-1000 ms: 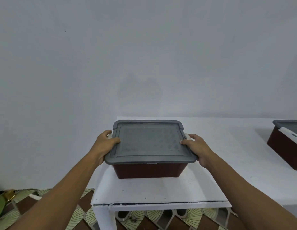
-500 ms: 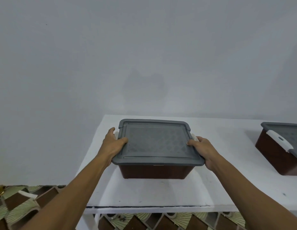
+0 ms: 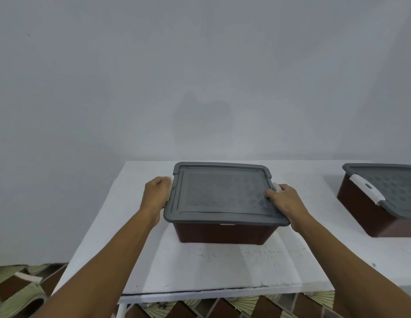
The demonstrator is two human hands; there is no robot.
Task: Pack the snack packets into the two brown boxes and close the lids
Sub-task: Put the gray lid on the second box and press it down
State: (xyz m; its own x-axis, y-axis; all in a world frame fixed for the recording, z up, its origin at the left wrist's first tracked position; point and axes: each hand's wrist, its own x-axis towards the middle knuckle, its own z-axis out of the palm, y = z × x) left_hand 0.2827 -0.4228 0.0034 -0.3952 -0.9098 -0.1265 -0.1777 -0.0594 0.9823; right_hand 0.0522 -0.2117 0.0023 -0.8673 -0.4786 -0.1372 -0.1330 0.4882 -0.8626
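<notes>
A brown box [image 3: 223, 232] with a grey lid [image 3: 223, 193] on top stands on the white table [image 3: 211, 267] in front of me. My left hand [image 3: 156, 193] is curled against the box's left side, its fingers under the lid's rim. On the right side my right hand [image 3: 283, 203] grips the lid's edge by the white latch [image 3: 277, 187], thumb on top of the lid. A second brown box [image 3: 369, 214] with a grey lid and a white latch [image 3: 366, 190] stands at the far right. No snack packets are visible.
A plain grey-white wall rises right behind the table. The table's left edge lies close to my left arm, and its front edge is near me. Patterned brown and green floor tiles [image 3: 18, 292] show below.
My left thumb has come off the lid's top and the hand now curls at the box's left side. The view has swung left, so both boxes sit further right in frame.
</notes>
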